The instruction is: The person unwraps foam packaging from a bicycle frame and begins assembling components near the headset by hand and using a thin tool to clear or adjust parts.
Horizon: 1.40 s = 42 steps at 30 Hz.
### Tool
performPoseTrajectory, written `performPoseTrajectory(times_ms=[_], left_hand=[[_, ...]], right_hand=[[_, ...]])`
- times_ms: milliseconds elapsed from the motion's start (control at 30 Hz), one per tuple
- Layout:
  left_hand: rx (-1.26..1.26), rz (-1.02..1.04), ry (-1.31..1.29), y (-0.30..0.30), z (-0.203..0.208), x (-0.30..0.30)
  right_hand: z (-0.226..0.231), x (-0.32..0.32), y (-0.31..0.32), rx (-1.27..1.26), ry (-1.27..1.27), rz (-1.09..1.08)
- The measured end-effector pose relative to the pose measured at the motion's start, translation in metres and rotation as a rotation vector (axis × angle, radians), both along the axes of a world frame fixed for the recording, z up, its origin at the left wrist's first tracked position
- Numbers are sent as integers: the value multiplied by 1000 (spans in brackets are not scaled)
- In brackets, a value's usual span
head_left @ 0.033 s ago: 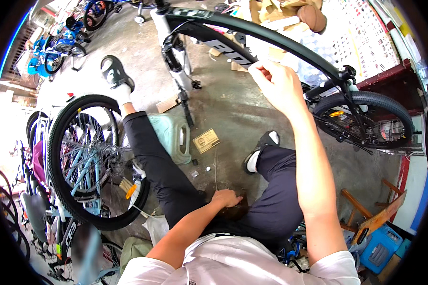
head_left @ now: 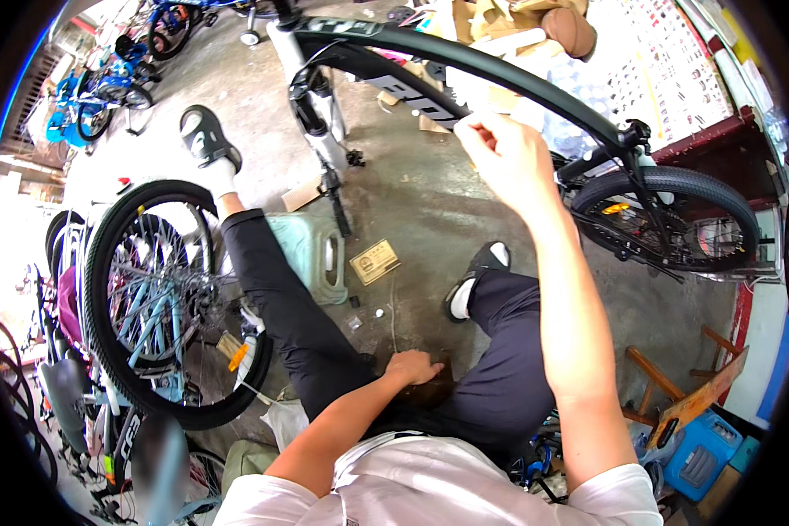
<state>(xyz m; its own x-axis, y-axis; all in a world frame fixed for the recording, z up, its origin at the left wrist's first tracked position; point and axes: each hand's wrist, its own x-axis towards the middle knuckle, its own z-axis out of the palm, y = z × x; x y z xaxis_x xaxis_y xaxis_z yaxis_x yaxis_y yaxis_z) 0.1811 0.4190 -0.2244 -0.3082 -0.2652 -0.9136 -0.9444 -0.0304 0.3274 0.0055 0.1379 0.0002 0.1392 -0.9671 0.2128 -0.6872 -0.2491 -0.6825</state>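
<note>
My right hand (head_left: pixel 503 156) is raised in front of the down tube of a black bicycle frame (head_left: pixel 491 60). Its fingers are curled into a pinch; anything inside them is hidden or too small to make out. The frame carries a white front fork (head_left: pixel 324 145) with no wheel in it, and its rear wheel (head_left: pixel 666 219) is fitted. Low between my thighs, my left hand (head_left: pixel 412 366) lies palm down against a dark brown surface (head_left: pixel 437 386), fingers stretched out. A loose bicycle wheel (head_left: pixel 96 302) with a black tyre stands beside my left leg.
A pale green plastic jug (head_left: pixel 302 254) and a small tan box (head_left: pixel 375 262) are on the floor ahead. Cardboard and plastic wrap (head_left: pixel 561 96) lie at the back. At right are a wooden stool (head_left: pixel 701 399) and a blue case (head_left: pixel 701 456). Several bicycles crowd the left.
The whole view has shifted slightly, so things appear a little further left. Both hands keep their poses.
</note>
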Motion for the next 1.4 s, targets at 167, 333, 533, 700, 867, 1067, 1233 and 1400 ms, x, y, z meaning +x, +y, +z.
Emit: performPoseTrajectory(times_ms=[167,333,533,700,867,1067,1233,1400], left_hand=[[-229,84,44,12,-10,2],[-27,17,-21,11,-12,2],[-802,-348,290,54,-60,30],[-283,-5,62,22,-24,8],[-390,54,178,16,-61,19],[-835,179,410,-92,-39,35],[-1562,-4,569,-266,137,18],[-1998,-51,411,-376,237,7]], right_hand=[[-8,14,11,88,186,127],[-22,53,44,-59,317,442],[-39,79,66,136,446,640],[-45,67,36,149,530,586],[-48,40,12,186,252,405],[-29,-48,-6,-79,-36,23],[-17,-71,-5,-114,-237,-168],[-13,-74,8,52,-49,-89]])
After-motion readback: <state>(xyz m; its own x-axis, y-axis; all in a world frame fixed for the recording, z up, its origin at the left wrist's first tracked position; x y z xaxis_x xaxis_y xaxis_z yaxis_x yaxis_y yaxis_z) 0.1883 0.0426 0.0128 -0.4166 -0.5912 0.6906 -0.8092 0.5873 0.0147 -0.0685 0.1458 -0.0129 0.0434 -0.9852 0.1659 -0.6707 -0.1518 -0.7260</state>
